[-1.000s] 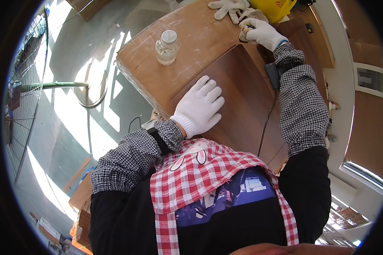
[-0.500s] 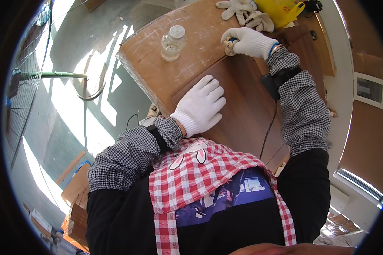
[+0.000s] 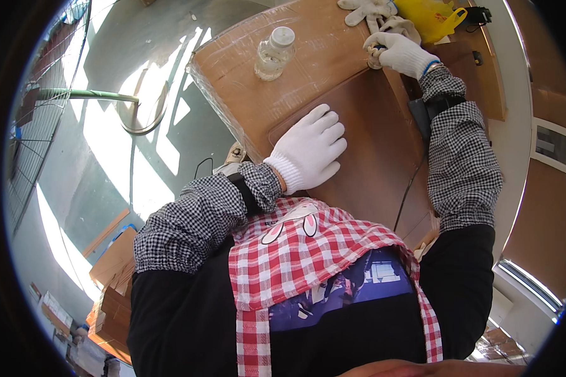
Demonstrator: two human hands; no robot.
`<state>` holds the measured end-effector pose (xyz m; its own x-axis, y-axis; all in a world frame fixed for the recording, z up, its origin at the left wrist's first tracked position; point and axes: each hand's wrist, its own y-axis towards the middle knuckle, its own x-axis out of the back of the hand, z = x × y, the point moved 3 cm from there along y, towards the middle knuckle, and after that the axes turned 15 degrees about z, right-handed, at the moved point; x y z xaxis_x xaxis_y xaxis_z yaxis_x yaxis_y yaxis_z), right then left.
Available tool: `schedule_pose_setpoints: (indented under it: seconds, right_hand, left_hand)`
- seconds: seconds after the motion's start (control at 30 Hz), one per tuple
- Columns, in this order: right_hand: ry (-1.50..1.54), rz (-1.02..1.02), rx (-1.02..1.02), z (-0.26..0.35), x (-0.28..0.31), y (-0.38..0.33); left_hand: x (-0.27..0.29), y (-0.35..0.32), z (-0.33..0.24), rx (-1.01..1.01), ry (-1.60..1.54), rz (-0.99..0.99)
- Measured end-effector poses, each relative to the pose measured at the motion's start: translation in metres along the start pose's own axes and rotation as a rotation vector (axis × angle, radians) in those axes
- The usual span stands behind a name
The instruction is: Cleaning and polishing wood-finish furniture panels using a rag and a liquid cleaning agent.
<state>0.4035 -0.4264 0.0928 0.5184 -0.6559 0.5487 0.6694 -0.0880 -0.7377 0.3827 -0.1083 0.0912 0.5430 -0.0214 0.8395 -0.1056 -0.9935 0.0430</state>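
My left hand (image 3: 309, 148), in a white knitted glove, rests palm down with fingers outstretched on a dark brown wooden panel (image 3: 365, 135). It holds nothing. Farther off to the right, my gloved right hand (image 3: 404, 55) is closed round a small pale, crumpled wad (image 3: 374, 58) at the panel's far edge. A bit of dark blue shows in the wad; the fingers hide part of it. Beyond the panel, a clear jar (image 3: 275, 54) with a white lid and pale contents stands on a lighter brown, plastic-wrapped surface (image 3: 233, 60).
Spare gloves (image 3: 366, 11) and a yellow plastic bag (image 3: 431, 20) lie just beyond my right hand. A black cable (image 3: 409, 188) hangs from my right wrist strap. On the floor at left stand a green pole with a ring (image 3: 107, 95) and a wire rack (image 3: 34, 151).
My right hand has moved a little to the right along the panel's far edge with the wad. The left hand stays resting flat. The whole view has shifted slightly.
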Motion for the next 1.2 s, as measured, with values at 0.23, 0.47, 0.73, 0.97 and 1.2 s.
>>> schedule_pose_setpoints:
  seconds: [0.23, 0.47, 0.73, 0.97, 1.2]
  right_hand:
    - [-0.032, 0.221, 0.239, 0.115, -0.065, -0.018]
    - [-0.048, 0.409, 0.516, 0.209, -0.125, -0.024]
    - [-0.089, 0.227, 0.251, 0.132, -0.074, -0.017]
    - [-0.047, -0.056, -0.141, 0.023, -0.003, -0.006]
    - [0.035, 0.143, 0.156, 0.08, -0.049, -0.013]
  left_hand:
    - [-0.012, -0.002, 0.002, 0.004, 0.007, -0.016]
    - [-0.026, -0.016, -0.002, 0.247, -0.224, 0.106]
    - [-0.018, -0.007, 0.003, -0.044, 0.025, -0.112]
    - [-0.015, -0.006, 0.001, -0.041, -0.022, -0.093]
    - [-0.02, -0.006, 0.002, -0.063, -0.029, -0.097]
